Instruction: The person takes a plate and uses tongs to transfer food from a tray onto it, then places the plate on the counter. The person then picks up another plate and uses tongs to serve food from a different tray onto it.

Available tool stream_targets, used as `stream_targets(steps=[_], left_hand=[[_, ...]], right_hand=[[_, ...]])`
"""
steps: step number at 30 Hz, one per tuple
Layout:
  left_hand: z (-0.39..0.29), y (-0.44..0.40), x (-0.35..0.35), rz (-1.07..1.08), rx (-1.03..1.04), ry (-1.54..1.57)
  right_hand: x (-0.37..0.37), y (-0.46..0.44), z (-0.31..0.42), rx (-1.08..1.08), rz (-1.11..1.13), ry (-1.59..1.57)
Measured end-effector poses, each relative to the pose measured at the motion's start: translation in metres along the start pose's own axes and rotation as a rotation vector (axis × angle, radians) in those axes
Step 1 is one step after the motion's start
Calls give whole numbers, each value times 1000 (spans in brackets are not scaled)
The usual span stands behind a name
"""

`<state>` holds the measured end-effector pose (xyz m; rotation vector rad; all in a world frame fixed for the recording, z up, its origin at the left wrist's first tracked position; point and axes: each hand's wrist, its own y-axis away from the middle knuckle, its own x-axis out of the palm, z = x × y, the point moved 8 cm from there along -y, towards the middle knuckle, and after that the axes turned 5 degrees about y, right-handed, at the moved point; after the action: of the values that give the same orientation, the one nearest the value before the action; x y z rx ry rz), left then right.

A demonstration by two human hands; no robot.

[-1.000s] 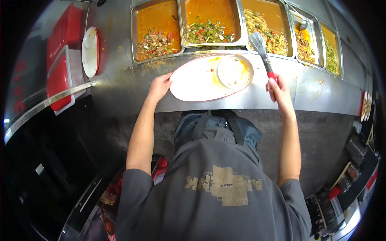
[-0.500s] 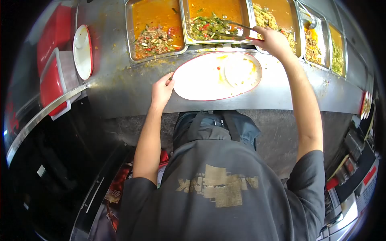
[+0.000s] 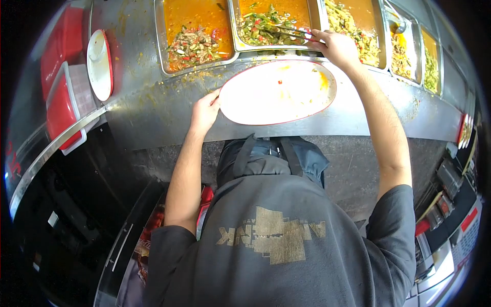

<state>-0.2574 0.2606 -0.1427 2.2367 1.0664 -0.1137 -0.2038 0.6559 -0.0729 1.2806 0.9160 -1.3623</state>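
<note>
My left hand [image 3: 204,111] pinches the left rim of a white oval plate [image 3: 255,100] with a thin red edge. Sauce stains and small food bits mark the plate's right half, which is partly washed out by glare. My right hand [image 3: 338,48] is wrapped round a pair of tongs [image 3: 299,34]. Their tips reach into the chopped green vegetables with red pieces [image 3: 261,26], which lie in orange sauce in the middle metal pan [image 3: 279,47]. Whether the tips grip any food is hard to tell.
To the left of that pan is another pan [image 3: 162,41] with mixed food in sauce. More pans, one holding a ladle [image 3: 395,25], line the right side. At far left are a red-edged white dish [image 3: 105,74] and red containers [image 3: 61,110]. Spilled bits dot the steel counter [image 3: 138,107].
The tong arms have come closer together over the green vegetables. My right hand has shifted slightly left. The plate is slightly more tilted, still in my left hand.
</note>
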Motion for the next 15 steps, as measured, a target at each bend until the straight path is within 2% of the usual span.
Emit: stream_targets(steps=[1,4,6,11,13,15], left_hand=[[2,0,-3,-25,42,24],[1,2,-7,-63,72,-166],[0,4,-6,-45,54,-99],[3,2,-2,-28,-13,-33],[2,2,-4,-44,43,-81],[1,1,-4,-38,54,-81]], right_hand=[[-1,2,-1,4,-6,-3],[-7,6,1,35,15,-29],[-9,9,-3,19,-62,-8],[-27,15,-9,49,-44,-47],[-38,19,-8,15,-121,-106],[-48,26,-8,45,-67,-138]])
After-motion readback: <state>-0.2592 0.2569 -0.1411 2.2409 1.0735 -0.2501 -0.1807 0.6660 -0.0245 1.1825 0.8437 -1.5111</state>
